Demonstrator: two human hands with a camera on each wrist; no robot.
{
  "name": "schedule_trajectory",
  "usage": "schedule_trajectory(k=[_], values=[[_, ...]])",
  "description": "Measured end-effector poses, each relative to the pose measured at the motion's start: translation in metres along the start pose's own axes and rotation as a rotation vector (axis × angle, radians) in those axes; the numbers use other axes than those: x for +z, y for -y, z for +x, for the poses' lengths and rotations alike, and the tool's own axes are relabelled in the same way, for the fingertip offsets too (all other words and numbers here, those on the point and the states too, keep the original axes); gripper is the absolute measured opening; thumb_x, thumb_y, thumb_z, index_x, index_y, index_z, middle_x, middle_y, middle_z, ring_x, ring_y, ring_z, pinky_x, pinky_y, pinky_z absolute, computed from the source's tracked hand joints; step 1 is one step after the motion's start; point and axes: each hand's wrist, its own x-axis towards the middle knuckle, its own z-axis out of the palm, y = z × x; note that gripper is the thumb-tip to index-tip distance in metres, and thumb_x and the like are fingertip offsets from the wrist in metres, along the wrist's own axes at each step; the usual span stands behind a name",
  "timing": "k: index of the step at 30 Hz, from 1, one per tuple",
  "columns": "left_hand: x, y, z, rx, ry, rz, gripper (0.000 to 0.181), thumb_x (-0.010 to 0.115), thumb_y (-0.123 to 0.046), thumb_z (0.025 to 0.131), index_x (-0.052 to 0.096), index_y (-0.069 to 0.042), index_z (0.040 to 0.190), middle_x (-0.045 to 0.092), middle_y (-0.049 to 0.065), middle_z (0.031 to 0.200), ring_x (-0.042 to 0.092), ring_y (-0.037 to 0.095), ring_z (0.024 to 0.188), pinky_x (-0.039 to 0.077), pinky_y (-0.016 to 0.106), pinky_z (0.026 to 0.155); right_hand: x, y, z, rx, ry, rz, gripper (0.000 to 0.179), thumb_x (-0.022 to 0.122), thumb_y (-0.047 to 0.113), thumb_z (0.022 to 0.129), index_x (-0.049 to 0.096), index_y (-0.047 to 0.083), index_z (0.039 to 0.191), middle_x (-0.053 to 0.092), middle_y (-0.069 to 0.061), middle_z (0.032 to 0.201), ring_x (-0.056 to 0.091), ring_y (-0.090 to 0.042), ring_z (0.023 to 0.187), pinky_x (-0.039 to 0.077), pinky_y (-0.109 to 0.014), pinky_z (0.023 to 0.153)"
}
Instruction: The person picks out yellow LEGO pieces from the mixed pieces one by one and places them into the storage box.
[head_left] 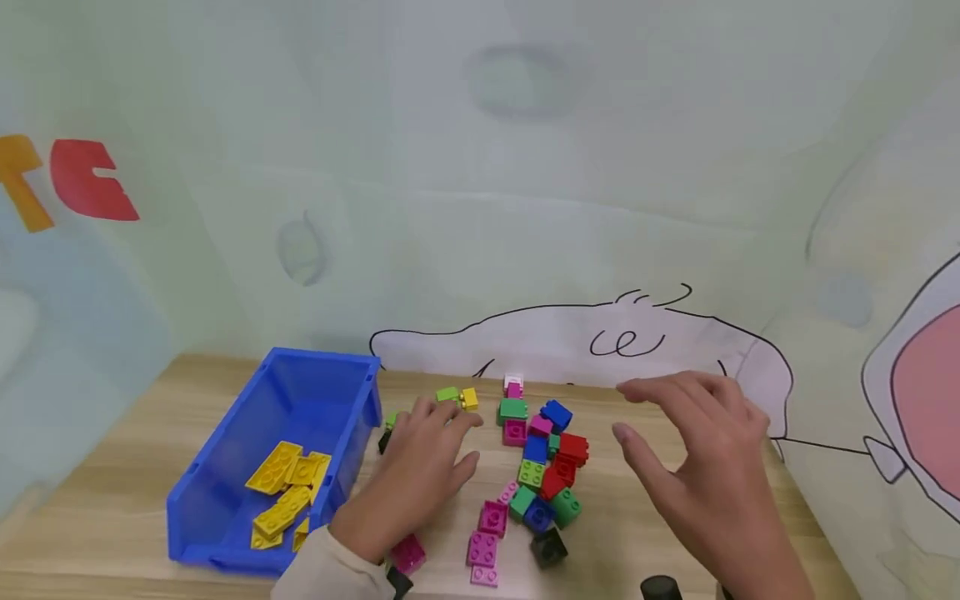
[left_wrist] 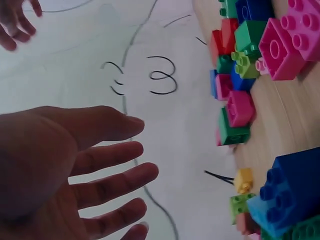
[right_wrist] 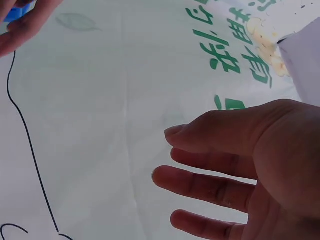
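Note:
My left hand (head_left: 422, 462) hovers over the left part of the brick pile, palm down, its fingers loosely spread and holding nothing. In the left wrist view the fingers (left_wrist: 117, 187) are apart from every brick. Raised at the right of the pile is my right hand (head_left: 708, 454), thumb and fingers parted with nothing between them. Between the hands lie loose toy bricks: red ones (head_left: 573, 448), a dark blue one (head_left: 557, 414), green ones (head_left: 513, 409), pink ones (head_left: 482, 549) and a black one (head_left: 549, 547). Some bricks are hidden under my left hand and forearm.
A blue bin (head_left: 187, 500) with several yellow bricks (head_left: 281, 510) inside stands on the wooden table (head_left: 637, 550) at the left. Behind the table hangs a printed sheet (head_left: 480, 233). A black cylindrical object (head_left: 661, 587) shows at the bottom edge.

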Motion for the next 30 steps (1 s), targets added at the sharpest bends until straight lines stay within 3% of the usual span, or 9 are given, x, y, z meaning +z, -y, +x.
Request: schedule_trajectory(k=[4, 9, 13, 16, 20, 25, 30], values=[[0.015, 0.025, 0.016, -0.099, 0.026, 0.032, 0.034, 0.078, -0.026, 0.089, 0.070, -0.016, 0.121, 0.062, 0.009, 0.124, 0.051, 0.032, 0.114, 0.044, 0.053, 0.090, 0.008, 0.008, -0.002, 0.010, -0.030, 0.005, 0.039, 0.087, 0.005, 0.074, 0.072, 0.015, 0.108, 0.069, 0.003, 0.105, 0.047, -0.026, 0.108, 0.025, -0.057, 0.085], [0.032, 0.060, 0.019, -0.247, 0.118, 0.021, 0.035, 0.078, -0.023, 0.089, 0.070, -0.015, 0.121, 0.061, 0.011, 0.126, 0.048, 0.034, 0.118, 0.041, 0.056, 0.097, 0.019, 0.020, -0.007, 0.004, -0.033, 0.026, 0.038, 0.086, 0.008, 0.075, 0.072, 0.018, 0.109, 0.068, 0.007, 0.103, 0.048, -0.022, 0.107, 0.026, -0.057, 0.085], [0.032, 0.089, 0.022, -0.281, 0.138, 0.037, 0.034, 0.080, -0.019, 0.087, 0.071, -0.011, 0.118, 0.063, 0.013, 0.118, 0.048, 0.037, 0.112, 0.043, 0.055, 0.093, 0.022, 0.029, -0.012, -0.020, -0.046, 0.029, 0.039, 0.085, 0.012, 0.075, 0.072, 0.019, 0.111, 0.067, 0.010, 0.104, 0.047, -0.019, 0.107, 0.026, -0.052, 0.081], [0.026, 0.104, 0.025, -0.286, 0.162, 0.081, 0.035, 0.081, -0.018, 0.086, 0.070, -0.009, 0.118, 0.063, 0.014, 0.114, 0.047, 0.038, 0.108, 0.042, 0.056, 0.089, 0.023, 0.034, -0.015, -0.036, -0.058, 0.012, 0.028, 0.074, 0.037, 0.091, 0.072, 0.019, 0.112, 0.068, 0.009, 0.106, 0.048, -0.020, 0.111, 0.025, -0.051, 0.080], [0.020, 0.113, 0.028, -0.298, 0.221, 0.137, 0.039, 0.080, -0.019, 0.086, 0.069, -0.008, 0.122, 0.062, 0.015, 0.117, 0.045, 0.039, 0.108, 0.039, 0.060, 0.089, 0.024, 0.037, -0.015, -0.047, -0.092, 0.013, 0.052, 0.044, 0.060, 0.100, 0.072, 0.018, 0.111, 0.069, 0.007, 0.106, 0.049, -0.022, 0.113, 0.025, -0.052, 0.081], [0.024, 0.114, 0.032, -0.309, 0.266, 0.125, 0.038, 0.079, -0.015, 0.086, 0.068, -0.007, 0.122, 0.062, 0.016, 0.119, 0.045, 0.039, 0.106, 0.036, 0.063, 0.092, 0.025, 0.039, -0.015, -0.053, -0.114, 0.031, 0.052, 0.044, 0.060, 0.100, 0.073, 0.018, 0.109, 0.069, 0.006, 0.104, 0.050, -0.022, 0.112, 0.025, -0.051, 0.080], [0.029, 0.120, 0.025, -0.296, 0.272, 0.122, 0.020, 0.080, -0.011, 0.085, 0.068, -0.010, 0.103, 0.064, 0.009, 0.105, 0.045, 0.033, 0.098, 0.035, 0.059, 0.089, 0.028, 0.042, -0.015, -0.067, -0.120, 0.044, 0.052, 0.044, 0.059, 0.100, 0.073, 0.016, 0.108, 0.070, 0.006, 0.103, 0.051, -0.023, 0.111, 0.025, -0.052, 0.080]])
